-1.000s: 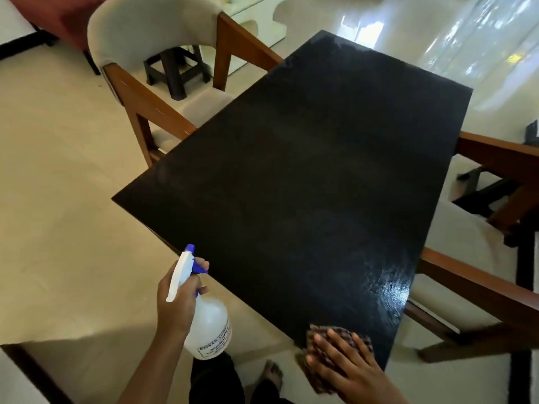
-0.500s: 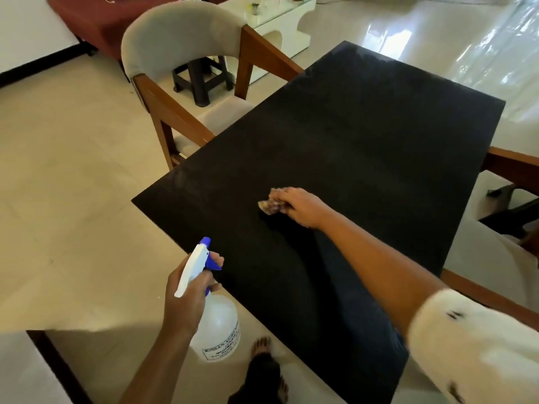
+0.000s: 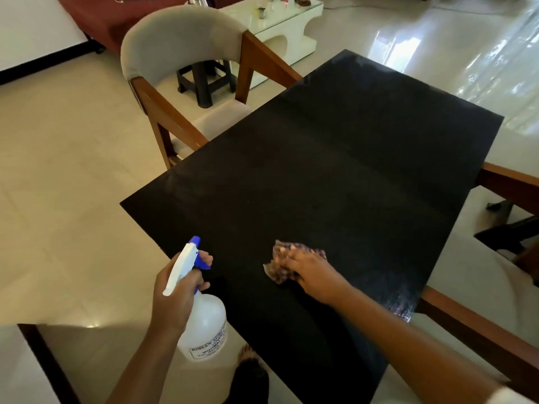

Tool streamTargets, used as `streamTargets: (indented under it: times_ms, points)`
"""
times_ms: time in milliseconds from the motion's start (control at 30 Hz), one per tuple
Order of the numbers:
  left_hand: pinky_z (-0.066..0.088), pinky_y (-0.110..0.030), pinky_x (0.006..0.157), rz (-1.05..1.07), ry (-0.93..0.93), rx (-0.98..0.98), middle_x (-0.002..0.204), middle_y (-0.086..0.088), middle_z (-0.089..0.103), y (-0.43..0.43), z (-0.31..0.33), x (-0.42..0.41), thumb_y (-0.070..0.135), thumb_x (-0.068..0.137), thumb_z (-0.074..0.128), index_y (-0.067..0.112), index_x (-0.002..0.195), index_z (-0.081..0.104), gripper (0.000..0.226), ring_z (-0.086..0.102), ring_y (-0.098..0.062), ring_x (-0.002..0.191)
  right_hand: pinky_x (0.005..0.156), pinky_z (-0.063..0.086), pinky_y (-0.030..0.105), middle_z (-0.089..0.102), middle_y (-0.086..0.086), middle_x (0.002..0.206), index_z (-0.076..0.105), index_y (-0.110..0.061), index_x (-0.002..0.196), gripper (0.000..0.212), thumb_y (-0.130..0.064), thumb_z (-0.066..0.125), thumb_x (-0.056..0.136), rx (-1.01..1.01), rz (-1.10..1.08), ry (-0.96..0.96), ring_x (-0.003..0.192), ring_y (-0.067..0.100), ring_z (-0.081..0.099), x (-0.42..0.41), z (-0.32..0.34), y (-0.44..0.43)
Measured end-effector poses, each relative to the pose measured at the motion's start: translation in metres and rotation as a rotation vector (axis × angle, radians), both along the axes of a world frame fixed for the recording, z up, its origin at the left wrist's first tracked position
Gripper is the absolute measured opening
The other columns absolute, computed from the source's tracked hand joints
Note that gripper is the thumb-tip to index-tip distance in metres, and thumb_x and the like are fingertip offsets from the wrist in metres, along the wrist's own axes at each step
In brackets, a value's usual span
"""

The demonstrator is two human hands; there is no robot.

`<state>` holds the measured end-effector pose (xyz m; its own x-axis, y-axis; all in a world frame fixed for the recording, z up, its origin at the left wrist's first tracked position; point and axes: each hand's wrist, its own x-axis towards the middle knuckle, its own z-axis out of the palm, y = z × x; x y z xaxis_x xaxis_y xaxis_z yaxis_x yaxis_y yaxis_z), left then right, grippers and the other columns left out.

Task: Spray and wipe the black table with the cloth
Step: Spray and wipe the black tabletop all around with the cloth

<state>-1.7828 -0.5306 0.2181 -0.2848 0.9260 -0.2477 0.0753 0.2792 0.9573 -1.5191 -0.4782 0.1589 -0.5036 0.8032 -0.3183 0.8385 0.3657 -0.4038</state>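
Your left hand (image 3: 175, 295) grips the bottle (image 3: 205, 325) at the neck, fingers curled round it, one finger on the blue trigger (image 3: 201, 262). The bottle is held off the near left edge of the table (image 3: 335, 170), over the floor (image 3: 58, 199), tilted, with the nozzle toward the tabletop. It is translucent white with a printed label low on the body; the text is too small to read. Your right hand (image 3: 312, 272) lies on the cloth (image 3: 278, 265), fingers laid out fairly straight and pressing it to the table, not closed round it; the fingertips are blurred. The cloth is a crumpled, patterned rag on the near part of the top, between the bottle and the right edge. A wet sheen (image 3: 399, 307) shows at the near right corner. One chair (image 3: 180, 39) stands at the left side, another (image 3: 495, 342) at the right. A bare foot (image 3: 248, 352) shows below the near edge.
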Motion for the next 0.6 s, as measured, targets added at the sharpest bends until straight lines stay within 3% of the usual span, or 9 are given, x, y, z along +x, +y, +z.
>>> streamTargets:
  times_ms: [100, 167, 233, 367, 433, 500, 600]
  points:
    - [0.053, -0.031, 0.068, 0.046, 0.006, 0.029, 0.098, -0.008, 0.068, -0.019, 0.001, 0.015, 0.005, 0.074, 0.052, 0.017, 0.088, 0.070, 0.026, 0.063, -0.023, 0.091, 0.120, 0.012, 0.038, 0.027, -0.012, 0.153, 0.039, -0.036, 0.142, 0.050, -0.020, 0.051, 0.096, -0.069, 0.044, 0.020, 0.141, 0.005, 0.019, 0.041, 0.005, -0.066]
    - [0.052, -0.033, 0.069, 0.093, 0.016, 0.050, 0.097, -0.007, 0.069, -0.037, -0.003, 0.030, -0.006, 0.081, 0.049, 0.021, 0.084, 0.070, 0.035, 0.063, -0.021, 0.088, 0.120, 0.007, 0.032, 0.025, -0.015, 0.154, 0.037, -0.038, 0.141, 0.050, -0.021, 0.049, 0.096, -0.128, 0.097, 0.034, 0.139, -0.003, 0.013, 0.065, 0.010, -0.103]
    - [0.053, -0.037, 0.072, 0.152, 0.015, 0.046, 0.095, -0.004, 0.069, -0.063, -0.009, 0.050, -0.005, 0.081, 0.048, 0.026, 0.081, 0.070, 0.038, 0.063, -0.021, 0.089, 0.115, 0.007, 0.026, 0.026, -0.019, 0.152, 0.040, -0.040, 0.139, 0.047, -0.023, 0.050, 0.096, -0.220, 0.174, 0.052, 0.132, -0.010, 0.011, 0.087, 0.019, -0.136]
    - [0.050, -0.055, 0.088, 0.228, -0.030, 0.009, 0.098, -0.004, 0.070, -0.120, -0.021, 0.091, 0.011, 0.067, 0.050, 0.024, 0.084, 0.071, 0.030, 0.064, -0.025, 0.102, 0.108, 0.033, 0.026, 0.046, -0.021, 0.130, 0.049, -0.041, 0.128, 0.039, -0.020, 0.051, 0.095, -0.431, 0.212, 0.115, 0.117, -0.010, 0.038, 0.131, 0.039, -0.166]
    - [0.051, -0.055, 0.087, 0.245, -0.050, -0.012, 0.098, -0.003, 0.070, -0.146, -0.023, 0.113, 0.011, 0.067, 0.049, 0.024, 0.085, 0.071, 0.032, 0.063, -0.024, 0.103, 0.096, 0.043, 0.025, 0.048, -0.021, 0.120, 0.046, -0.044, 0.126, 0.039, -0.021, 0.051, 0.095, -0.352, 0.051, 0.112, 0.108, -0.004, 0.049, 0.154, 0.049, -0.155]
    - [0.053, -0.049, 0.083, 0.262, -0.071, -0.026, 0.097, -0.003, 0.070, -0.167, -0.023, 0.132, 0.011, 0.068, 0.050, 0.024, 0.086, 0.072, 0.032, 0.064, -0.022, 0.100, 0.085, 0.048, 0.023, 0.050, -0.019, 0.117, 0.044, -0.042, 0.127, 0.040, -0.021, 0.053, 0.094, -0.134, -0.219, 0.116, 0.100, 0.001, 0.055, 0.176, 0.044, -0.127]
    - [0.054, -0.040, 0.076, 0.296, -0.081, -0.042, 0.099, -0.008, 0.069, -0.194, -0.024, 0.154, 0.010, 0.075, 0.054, 0.021, 0.094, 0.071, 0.028, 0.065, -0.024, 0.095, 0.099, 0.047, 0.035, 0.047, -0.002, 0.140, 0.043, -0.030, 0.138, 0.049, -0.016, 0.055, 0.093, 0.079, -0.516, 0.019, 0.119, 0.015, 0.053, 0.197, 0.016, -0.086]
